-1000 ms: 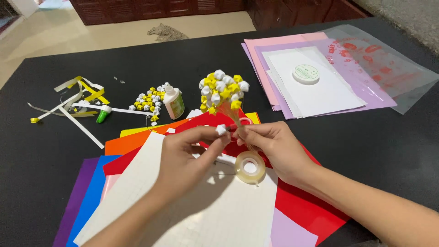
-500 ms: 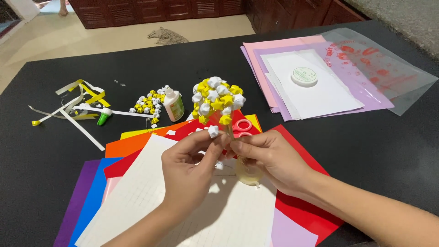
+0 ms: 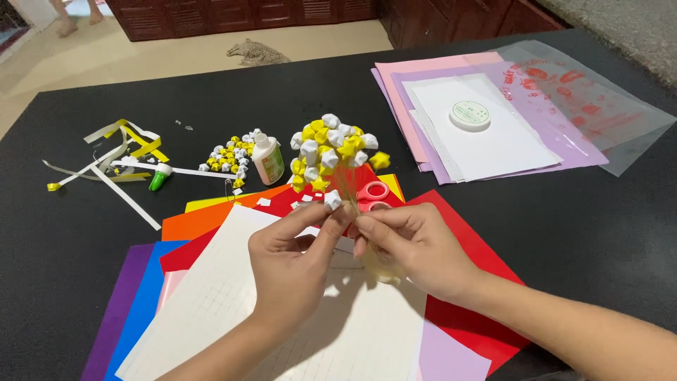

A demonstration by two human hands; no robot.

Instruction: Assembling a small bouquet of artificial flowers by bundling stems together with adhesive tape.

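Note:
A bunch of yellow and white paper stars (image 3: 331, 152) stands upright on thin stems above the coloured sheets. My right hand (image 3: 416, 250) pinches the stems at their base. My left hand (image 3: 293, 271) holds a single white paper star (image 3: 332, 200) between thumb and forefinger, right against the stems below the bunch. The fingertips of both hands meet there. A clear tape roll (image 3: 381, 267) lies under my right hand, mostly hidden by it.
Red scissor handles (image 3: 374, 192) lie behind the hands. A glue bottle (image 3: 267, 158), loose small stars (image 3: 229, 156), paper strips (image 3: 120, 152) and a green cap (image 3: 159, 178) sit at the left. Pink, purple and white sheets (image 3: 486, 144), a round white spool (image 3: 470, 115) and a clear plastic bag (image 3: 606, 113) lie at the back right.
The bunch of stars has shifted slightly left and tilted upright. My right hand has moved over the tape roll and covers it. The white star has come closer to the stems.

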